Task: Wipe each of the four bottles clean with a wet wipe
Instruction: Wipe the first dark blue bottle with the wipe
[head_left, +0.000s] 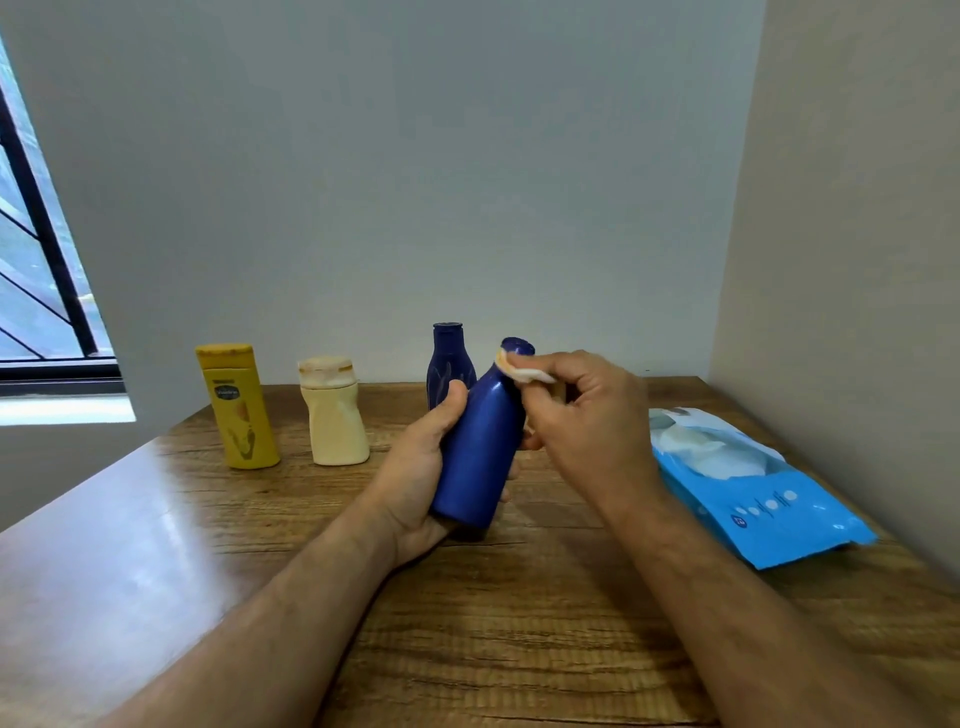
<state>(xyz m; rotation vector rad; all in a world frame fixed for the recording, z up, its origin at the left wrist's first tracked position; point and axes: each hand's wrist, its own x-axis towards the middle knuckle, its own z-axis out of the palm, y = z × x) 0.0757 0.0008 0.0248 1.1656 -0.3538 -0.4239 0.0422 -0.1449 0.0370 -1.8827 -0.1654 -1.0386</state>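
A window (36, 270) sits at far left, and the wooden table (519, 623) runs from there to the corner wall. On its far side stand a yellow bottle (240, 408) and, just to its right, a cream bottle (332, 413) with a grimy cap, both upright and apart from each other. Next along, a dark blue bottle (448, 361) stands upright behind the hands, partly hidden. The left hand (421, 467) grips a second blue bottle (480, 447) round its lower body, clear of the table, with its long axis tilted so the cap leans up and to the right, toward the right hand (582, 415). That hand pinches a folded wet wipe (524, 370), stained tan at the edge, and presses it against the neck just under the cap; it is the nearer hand to the part being cleaned. The body below the neck probably needs wiping next, so the right hand would travel down along the tilted axis. At far right the wipe pack (753, 499) lies flat, its flap open with white wipes showing inside.
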